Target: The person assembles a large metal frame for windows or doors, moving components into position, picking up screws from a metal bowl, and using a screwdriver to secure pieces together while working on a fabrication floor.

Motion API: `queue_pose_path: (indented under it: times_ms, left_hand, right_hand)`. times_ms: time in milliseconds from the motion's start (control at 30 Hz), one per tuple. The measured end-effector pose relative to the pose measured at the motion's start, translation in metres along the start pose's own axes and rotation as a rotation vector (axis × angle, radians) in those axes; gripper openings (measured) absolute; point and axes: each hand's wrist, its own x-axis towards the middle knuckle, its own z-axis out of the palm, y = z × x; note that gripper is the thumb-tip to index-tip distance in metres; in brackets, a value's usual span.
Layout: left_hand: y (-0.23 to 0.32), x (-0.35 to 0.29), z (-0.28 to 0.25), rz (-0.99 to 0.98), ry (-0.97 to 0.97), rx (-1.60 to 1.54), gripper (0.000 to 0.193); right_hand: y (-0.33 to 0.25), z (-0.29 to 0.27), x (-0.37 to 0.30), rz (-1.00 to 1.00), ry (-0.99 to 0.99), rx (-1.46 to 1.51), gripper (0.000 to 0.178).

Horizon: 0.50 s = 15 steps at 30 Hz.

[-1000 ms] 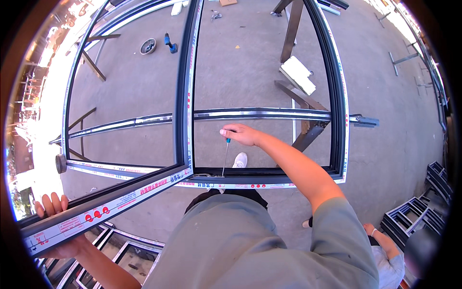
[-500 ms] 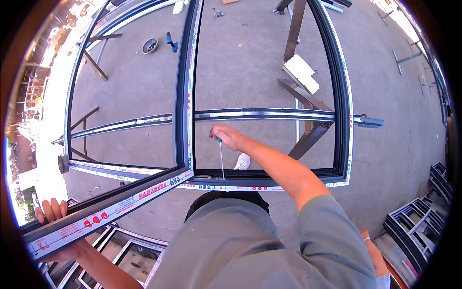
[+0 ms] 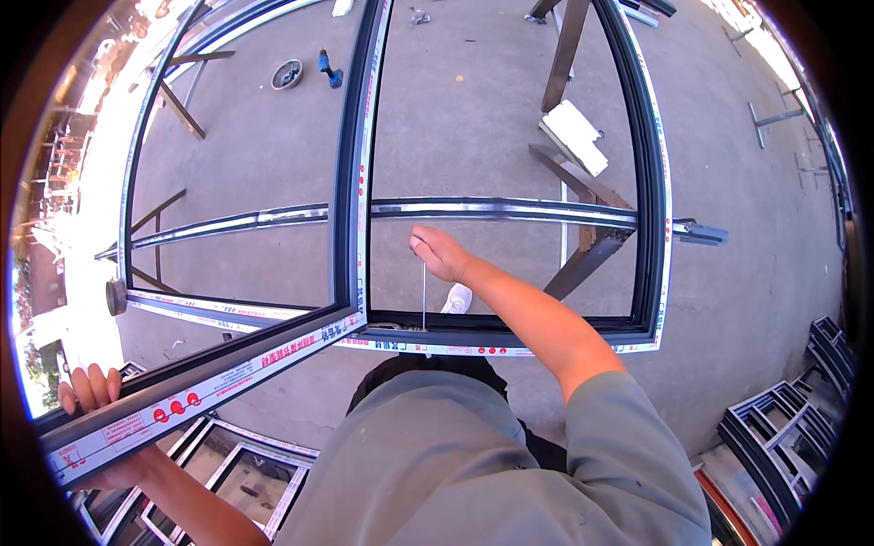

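Head view, as observed from nearby: the left hand [image 3: 91, 389] supports the outer end of the swung-open sash [image 3: 214, 384], fingers spread around the profile and curled over its edge. The right hand [image 3: 439, 253] is closed, apparently on the hidden handle of the screwdriver [image 3: 424, 296]. The shaft stands near vertical, tip at the lower rail [image 3: 528, 334], beside the sash corner. Status: frame members joined; adjustment appears under way; completion cannot be determined.
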Motion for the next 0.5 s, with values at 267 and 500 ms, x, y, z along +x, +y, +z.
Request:
queue_pose_path:
  times_ms: [267, 500]
  left_hand:
    - [0.004, -0.007, 0.008, -0.016, 0.062, -0.010, 0.081]
    - [-0.003, -0.004, -0.004, -0.006, 0.012, -0.006, 0.082]
  right_hand:
    - [-0.040, -0.001, 0.023, 0.425, -0.275, -0.649, 0.037]
    - [-0.028, -0.010, 0.019, 0.326, -0.284, -0.497, 0.046]
